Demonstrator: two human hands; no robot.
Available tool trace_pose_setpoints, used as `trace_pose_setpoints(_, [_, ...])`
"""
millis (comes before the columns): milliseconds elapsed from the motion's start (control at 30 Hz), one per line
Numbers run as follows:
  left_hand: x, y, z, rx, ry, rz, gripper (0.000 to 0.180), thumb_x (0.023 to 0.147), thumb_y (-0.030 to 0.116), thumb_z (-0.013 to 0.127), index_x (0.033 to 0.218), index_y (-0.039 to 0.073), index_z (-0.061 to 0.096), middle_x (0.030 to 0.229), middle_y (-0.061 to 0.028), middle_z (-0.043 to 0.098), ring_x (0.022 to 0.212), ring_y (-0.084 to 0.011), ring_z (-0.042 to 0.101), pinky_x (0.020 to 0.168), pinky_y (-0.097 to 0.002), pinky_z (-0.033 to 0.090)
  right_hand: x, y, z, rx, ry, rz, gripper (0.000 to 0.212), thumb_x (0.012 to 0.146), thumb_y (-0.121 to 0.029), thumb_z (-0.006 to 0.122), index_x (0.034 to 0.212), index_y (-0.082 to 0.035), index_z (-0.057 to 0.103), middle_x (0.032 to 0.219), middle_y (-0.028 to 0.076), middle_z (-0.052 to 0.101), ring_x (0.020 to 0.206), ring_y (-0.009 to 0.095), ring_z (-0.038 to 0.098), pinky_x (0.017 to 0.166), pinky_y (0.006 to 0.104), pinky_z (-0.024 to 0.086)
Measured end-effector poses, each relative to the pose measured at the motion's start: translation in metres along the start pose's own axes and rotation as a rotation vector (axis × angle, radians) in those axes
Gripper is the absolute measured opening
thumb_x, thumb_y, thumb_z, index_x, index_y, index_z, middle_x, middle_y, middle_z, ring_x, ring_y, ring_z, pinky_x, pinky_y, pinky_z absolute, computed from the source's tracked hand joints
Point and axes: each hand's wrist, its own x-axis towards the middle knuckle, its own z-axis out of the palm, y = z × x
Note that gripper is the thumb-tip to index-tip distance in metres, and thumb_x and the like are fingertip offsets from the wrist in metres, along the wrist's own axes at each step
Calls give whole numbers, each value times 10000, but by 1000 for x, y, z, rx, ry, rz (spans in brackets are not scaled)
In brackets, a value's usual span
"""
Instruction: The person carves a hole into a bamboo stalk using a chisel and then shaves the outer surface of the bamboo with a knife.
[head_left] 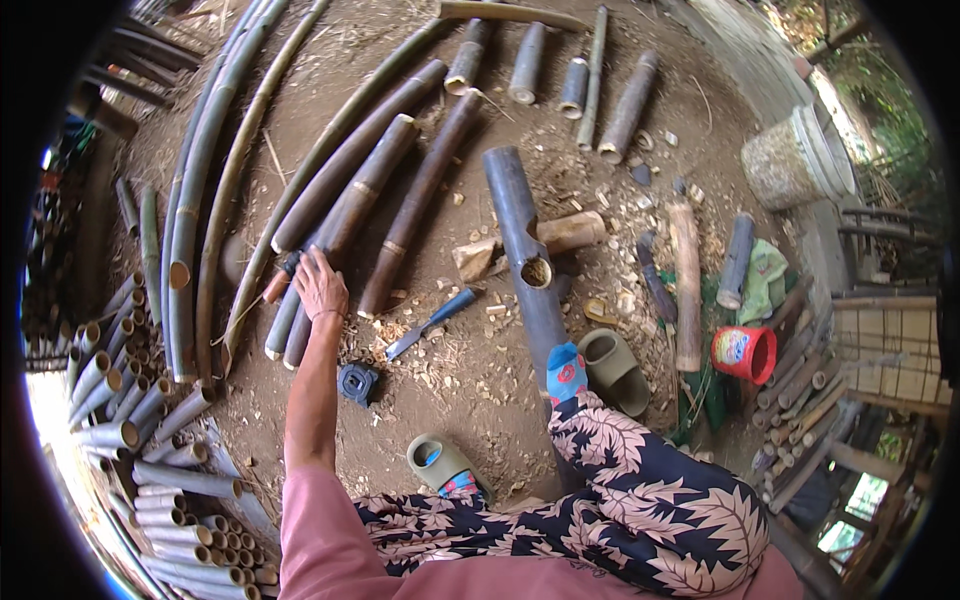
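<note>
My left hand (pixel 322 287) reaches forward over dark bamboo poles (pixel 345 215) on the dirt floor. Its fingers are stretched out, with their tips beside a dark object (pixel 291 262) that has a reddish-brown end; its kind is unclear. Closer to me lie a blue-handled chisel (pixel 433 323) and a black tape measure (pixel 357 382). My socked foot (pixel 567 372) rests on a thick bamboo tube (pixel 512 195) with cut openings in its side. The tube lies across a short wooden block (pixel 572 232). My right hand is out of the picture.
Long bamboo poles (pixel 200 190) lie at the left, above stacked bamboo (pixel 190 535). Cut pieces (pixel 630 105) lie at the far side. On the right are a red bucket (pixel 745 354), green cloth (pixel 765 272) and dirty pail (pixel 785 165). Wood chips litter the ground.
</note>
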Motion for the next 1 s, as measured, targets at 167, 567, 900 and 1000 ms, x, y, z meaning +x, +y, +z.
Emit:
trace_pose_setpoints(167, [-8,116,-19,-321,200,123,560,859,227,591,1344,-4,436,1346,-241,453,1273,-404,416,1096,-479,321,23,-13,9,-13,231,-58,75,845,-146,511,874,-95,559,836,143,583,810,322,604,704,413,476])
trace_pose_setpoints(567, [-211,304,-18,-864,-723,-113,1185,627,627,822,1386,-97,270,1222,-307,593,1144,-403,603,976,-427,490,-339,91,-177,42,318,575,165,838,-156,549,979,-71,550,901,163,584,871,347,593,756,429,472])
trace_pose_setpoints(900, [-232,285,-10,-1328,-855,-212,750,687,472,814,1126,-99,602,1149,-204,649,1052,-287,641,855,-369,520,-450,134,-51,115,-1,871,264,832,-165,580,1067,-51,542,955,180,584,922,368,583,799,443,467])
trace_pose_setpoints(1000, [-158,226,-10,-1679,-865,-385,721,781,533,719,1255,1,612,1177,-133,648,1009,-253,633,811,-336,488,-398,114,-24,189,7,741,294,830,-167,590,1093,-45,540,971,185,584,937,374,580,812,447,466])
